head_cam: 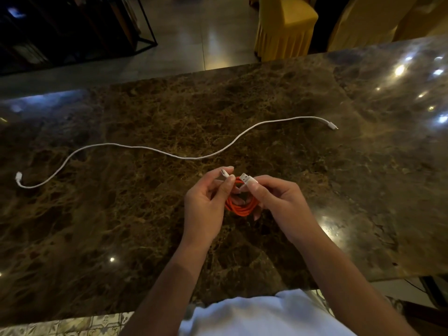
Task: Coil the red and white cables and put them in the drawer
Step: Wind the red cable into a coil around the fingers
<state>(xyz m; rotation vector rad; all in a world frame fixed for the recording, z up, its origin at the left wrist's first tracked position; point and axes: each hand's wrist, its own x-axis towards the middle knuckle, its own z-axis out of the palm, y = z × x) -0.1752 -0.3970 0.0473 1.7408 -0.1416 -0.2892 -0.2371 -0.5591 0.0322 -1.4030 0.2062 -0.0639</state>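
Observation:
The red cable (241,208) is wound into a small coil held between both hands just above the marble table (145,214). My left hand (207,202) pinches its small white plug end between thumb and fingers. My right hand (278,198) pinches the white USB plug end, with the coil hanging under its fingers. The white cable (184,156) lies uncoiled in a long wavy line across the table beyond my hands, one plug at the far right and one at the left. No drawer is in view.
The table's far edge runs across the upper part of the view, with tiled floor beyond. A yellow-covered chair (286,27) stands behind the table, another yellow cover at its right. A dark metal-framed shelf (72,32) stands at the back left.

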